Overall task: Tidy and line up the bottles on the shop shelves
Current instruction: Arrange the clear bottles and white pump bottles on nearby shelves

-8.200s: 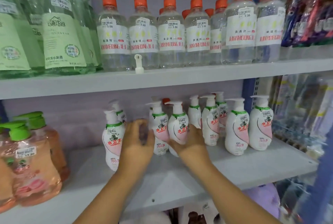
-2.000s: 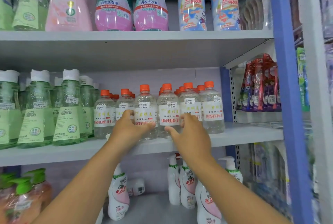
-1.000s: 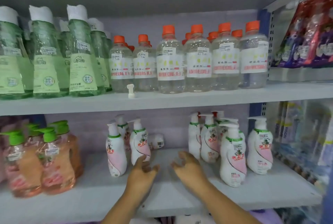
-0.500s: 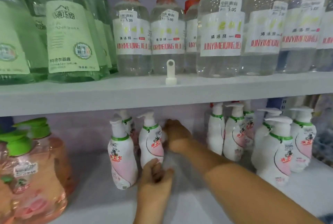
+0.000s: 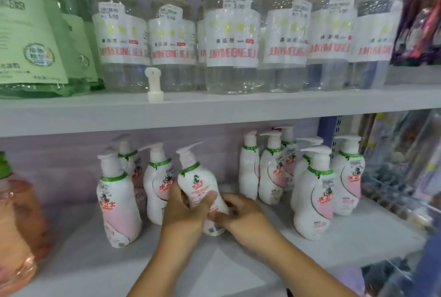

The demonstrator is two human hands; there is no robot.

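Both of your hands are on one white pump bottle (image 5: 201, 191) at the middle of the lower shelf (image 5: 238, 270). Your left hand (image 5: 185, 213) wraps its body from the left, thumb curled across the pink label, and your right hand (image 5: 241, 215) grasps its base from the right. This bottle leans to the left, its pump head tipped toward the far wall. Just left of it stand three more white pump bottles (image 5: 117, 198), upright, the nearest one well forward of the others. To the right, across a gap, a cluster of the same bottles (image 5: 312, 196) stands in loose rows. A peach-coloured bottle (image 5: 16, 225) sits at the far left edge. On the upper shelf (image 5: 214, 110), clear bottles with orange caps (image 5: 231, 29) stand side by side, green bottles (image 5: 35, 34) to their left, and a small white plastic piece (image 5: 154, 86) stands at the shelf's front edge.
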